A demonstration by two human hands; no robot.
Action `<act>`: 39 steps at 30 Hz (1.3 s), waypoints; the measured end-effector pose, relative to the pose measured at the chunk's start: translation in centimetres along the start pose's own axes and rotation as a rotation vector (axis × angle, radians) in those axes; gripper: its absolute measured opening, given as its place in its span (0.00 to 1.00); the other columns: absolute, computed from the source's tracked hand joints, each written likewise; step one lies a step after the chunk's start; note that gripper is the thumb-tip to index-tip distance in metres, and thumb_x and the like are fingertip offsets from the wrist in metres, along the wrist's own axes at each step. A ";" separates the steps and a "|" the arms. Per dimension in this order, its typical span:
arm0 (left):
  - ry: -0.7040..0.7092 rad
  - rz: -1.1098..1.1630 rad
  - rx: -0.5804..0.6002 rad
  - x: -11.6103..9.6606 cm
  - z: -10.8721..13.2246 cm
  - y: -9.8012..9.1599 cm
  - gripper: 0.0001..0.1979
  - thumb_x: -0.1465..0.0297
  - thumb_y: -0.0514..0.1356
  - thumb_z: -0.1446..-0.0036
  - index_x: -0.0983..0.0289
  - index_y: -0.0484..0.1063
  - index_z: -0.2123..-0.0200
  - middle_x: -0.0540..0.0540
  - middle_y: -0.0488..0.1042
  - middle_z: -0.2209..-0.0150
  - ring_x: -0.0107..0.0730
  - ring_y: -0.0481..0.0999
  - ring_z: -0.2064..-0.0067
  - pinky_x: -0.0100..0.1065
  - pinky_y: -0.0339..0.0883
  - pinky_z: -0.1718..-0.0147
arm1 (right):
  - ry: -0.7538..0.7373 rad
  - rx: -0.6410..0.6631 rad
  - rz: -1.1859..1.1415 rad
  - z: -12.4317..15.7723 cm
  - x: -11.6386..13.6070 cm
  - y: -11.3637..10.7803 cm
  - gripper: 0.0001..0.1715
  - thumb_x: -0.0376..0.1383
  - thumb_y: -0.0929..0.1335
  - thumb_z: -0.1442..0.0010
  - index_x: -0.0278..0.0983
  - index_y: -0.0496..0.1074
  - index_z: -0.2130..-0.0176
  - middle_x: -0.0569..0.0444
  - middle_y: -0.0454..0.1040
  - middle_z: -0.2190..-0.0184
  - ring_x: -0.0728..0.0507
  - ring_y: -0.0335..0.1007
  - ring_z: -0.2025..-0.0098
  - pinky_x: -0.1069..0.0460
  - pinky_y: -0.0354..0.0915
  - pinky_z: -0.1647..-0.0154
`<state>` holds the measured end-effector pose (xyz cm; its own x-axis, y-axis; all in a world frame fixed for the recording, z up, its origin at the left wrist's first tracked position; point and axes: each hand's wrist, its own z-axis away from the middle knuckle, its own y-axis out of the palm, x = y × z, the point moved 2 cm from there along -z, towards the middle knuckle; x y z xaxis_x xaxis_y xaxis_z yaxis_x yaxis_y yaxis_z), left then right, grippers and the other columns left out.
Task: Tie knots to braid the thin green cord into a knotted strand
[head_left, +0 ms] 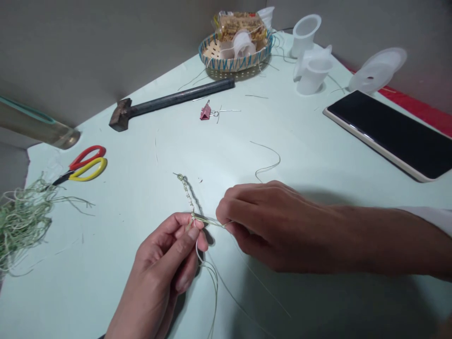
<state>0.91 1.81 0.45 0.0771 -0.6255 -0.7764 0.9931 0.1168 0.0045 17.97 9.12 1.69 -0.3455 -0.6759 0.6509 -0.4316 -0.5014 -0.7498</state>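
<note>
While pinching the knotted pale-green cord point(186, 194) in the left hand point(160, 263) and holding one strand taut in the right hand point(268, 226), both grips clenched, cord just above the middle of the mint-covered table point(116, 202), loose ends trailing toward the near edge.

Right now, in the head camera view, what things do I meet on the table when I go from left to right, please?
Bundle of green fibres → scissors with red and yellow handles → hammer → woven basket → white plastic cups → dark-screened tablet
</note>
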 end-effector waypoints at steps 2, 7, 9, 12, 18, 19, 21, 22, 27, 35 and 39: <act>-0.004 0.029 -0.005 0.0 0.0 0.1 0.07 0.64 0.60 0.42 0.61 0.72 0.69 0.47 0.65 0.76 0.20 0.47 0.80 0.28 0.40 0.84 | 0.011 0.021 -0.003 0.0 0.0 0.1 0.06 0.26 0.61 0.42 0.34 0.65 0.64 0.53 0.72 0.67 0.47 0.67 0.67 0.51 0.62 0.66; 0.002 0.052 -0.032 -0.1 0.0 0.2 0.07 0.64 0.60 0.43 0.59 0.72 0.61 0.44 0.54 0.80 0.23 0.44 0.80 0.28 0.40 0.84 | 0.030 0.044 -0.086 0.1 -0.1 0.2 0.06 0.26 0.60 0.41 0.33 0.64 0.64 0.53 0.72 0.67 0.48 0.68 0.66 0.52 0.64 0.63; -0.004 0.054 -0.043 -0.1 0.0 0.1 0.09 0.63 0.60 0.43 0.58 0.72 0.59 0.44 0.52 0.80 0.24 0.44 0.79 0.28 0.40 0.84 | 0.040 0.048 -0.096 0.2 0.0 0.2 0.06 0.27 0.60 0.40 0.33 0.64 0.64 0.53 0.72 0.67 0.48 0.68 0.67 0.52 0.63 0.64; -0.016 0.039 -0.052 -0.1 0.0 0.0 0.10 0.62 0.61 0.44 0.59 0.73 0.60 0.44 0.51 0.80 0.24 0.43 0.79 0.27 0.40 0.84 | 0.062 0.064 -0.104 0.3 0.2 0.5 0.06 0.28 0.59 0.40 0.34 0.64 0.65 0.54 0.72 0.70 0.49 0.66 0.69 0.53 0.62 0.66; -0.031 0.005 -0.057 -0.1 -0.1 0.1 0.12 0.60 0.61 0.44 0.61 0.74 0.61 0.44 0.53 0.79 0.23 0.43 0.78 0.27 0.41 0.83 | 0.060 0.195 -0.041 0.4 1.0 1.1 0.06 0.28 0.59 0.39 0.35 0.63 0.67 0.55 0.72 0.75 0.49 0.64 0.75 0.53 0.55 0.73; -0.037 0.001 -0.059 -0.1 -0.1 0.1 0.13 0.60 0.61 0.44 0.61 0.74 0.60 0.45 0.54 0.79 0.23 0.44 0.78 0.27 0.41 0.83 | 0.059 0.210 -0.030 0.5 1.2 1.0 0.06 0.28 0.59 0.39 0.35 0.63 0.68 0.56 0.71 0.75 0.50 0.63 0.76 0.53 0.53 0.74; -0.048 0.006 -0.052 -0.1 -0.1 0.1 0.12 0.61 0.61 0.44 0.61 0.74 0.60 0.46 0.59 0.76 0.22 0.45 0.78 0.26 0.41 0.82 | 0.066 0.223 -0.019 0.5 1.3 1.0 0.06 0.28 0.60 0.40 0.35 0.63 0.68 0.57 0.71 0.75 0.50 0.62 0.77 0.53 0.50 0.76; -0.051 0.010 -0.048 -0.1 -0.1 0.1 0.12 0.61 0.61 0.45 0.61 0.74 0.60 0.47 0.60 0.75 0.22 0.45 0.78 0.26 0.41 0.82 | 0.069 0.222 -0.013 0.6 1.4 1.1 0.05 0.29 0.60 0.40 0.36 0.63 0.68 0.57 0.72 0.75 0.50 0.62 0.77 0.52 0.49 0.76; -0.064 0.043 -0.037 0.0 0.0 0.1 0.13 0.60 0.61 0.45 0.61 0.75 0.62 0.44 0.51 0.79 0.23 0.44 0.78 0.27 0.41 0.83 | -0.098 0.227 0.059 1.2 1.5 2.0 0.08 0.24 0.62 0.49 0.37 0.60 0.70 0.58 0.69 0.76 0.49 0.62 0.78 0.52 0.46 0.80; -0.078 0.025 -0.059 0.0 0.1 -0.1 0.13 0.59 0.62 0.47 0.62 0.75 0.63 0.44 0.49 0.80 0.22 0.43 0.78 0.27 0.39 0.82 | -0.147 0.262 0.139 1.9 1.6 2.5 0.12 0.24 0.65 0.53 0.37 0.60 0.68 0.59 0.69 0.77 0.48 0.63 0.78 0.50 0.47 0.82; -0.091 0.015 -0.062 0.1 0.1 -0.4 0.13 0.59 0.62 0.47 0.61 0.75 0.62 0.46 0.56 0.77 0.21 0.45 0.78 0.27 0.40 0.82 | -0.145 0.256 0.126 2.0 1.6 2.5 0.11 0.25 0.64 0.52 0.37 0.59 0.69 0.59 0.68 0.78 0.48 0.63 0.78 0.50 0.47 0.81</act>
<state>0.58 1.58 0.42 0.1027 -0.6905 -0.7160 0.9847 0.1726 -0.0252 17.96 5.72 0.65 -0.2529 -0.8022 0.5409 -0.1631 -0.5157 -0.8411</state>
